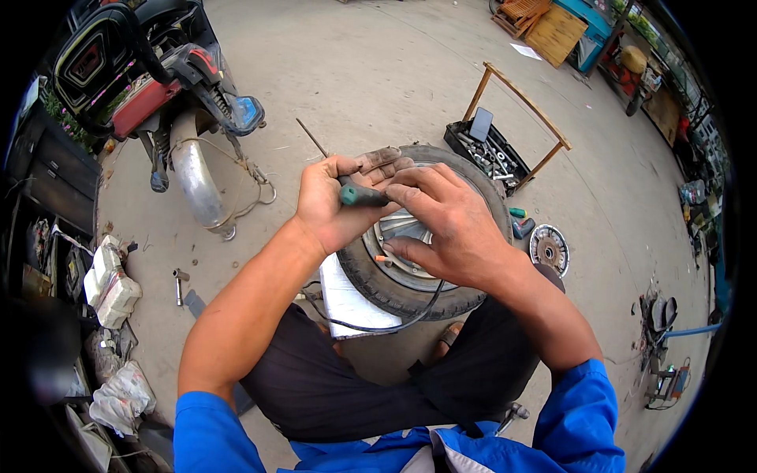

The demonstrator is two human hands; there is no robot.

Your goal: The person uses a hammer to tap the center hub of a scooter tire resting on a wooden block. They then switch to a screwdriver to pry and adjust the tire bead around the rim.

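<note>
My left hand [335, 201] is turned palm up, its thumb closed over a dark screwdriver-like handle [367, 196] with a green end. A thin metal rod [313, 137] sticks out past the thumb. Whether rod and handle are one tool, I cannot tell. My right hand [449, 217] reaches over with thumb and fingers apart, its fingertips at the left palm and the handle's end. Both hands are above a wheel [359, 272] with a black tyre and metal hub, lying flat before my knees. A black cable [434, 301] loops over its near side.
A toolbox [497, 162] of sockets with a phone stands beyond the wheel, beside a wooden frame [527, 102]. At right lies a round metal hub part [550, 251]. An electric scooter [193, 146] stands far left. A socket wrench [180, 285] and foam packing [110, 284] lie left.
</note>
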